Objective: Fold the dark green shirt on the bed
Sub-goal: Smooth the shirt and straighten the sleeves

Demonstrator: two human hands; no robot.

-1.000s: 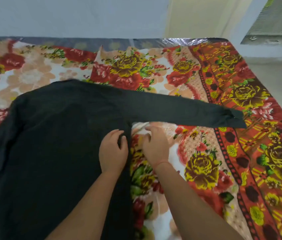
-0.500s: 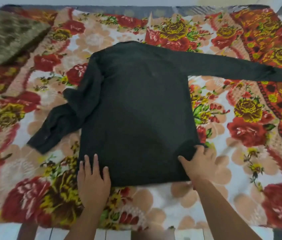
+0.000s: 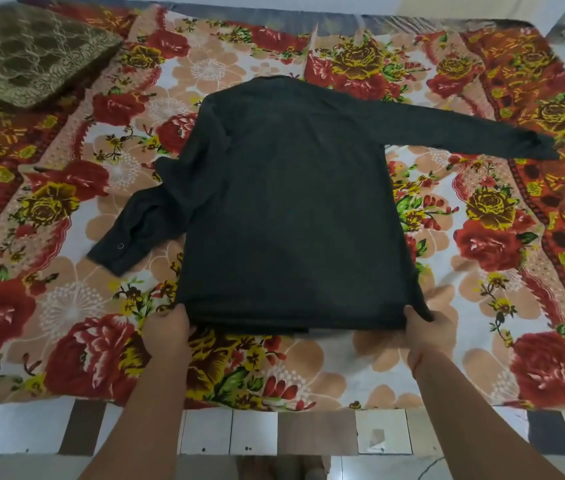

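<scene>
The dark green shirt lies flat in the middle of the bed. My left hand and my right hand each pinch one corner of its bottom hem. I think this is the straightening step; no fold is made yet. Next, the stretched sleeve and the bent sleeve must be brought over the body, with the cloth kept smooth.
</scene>
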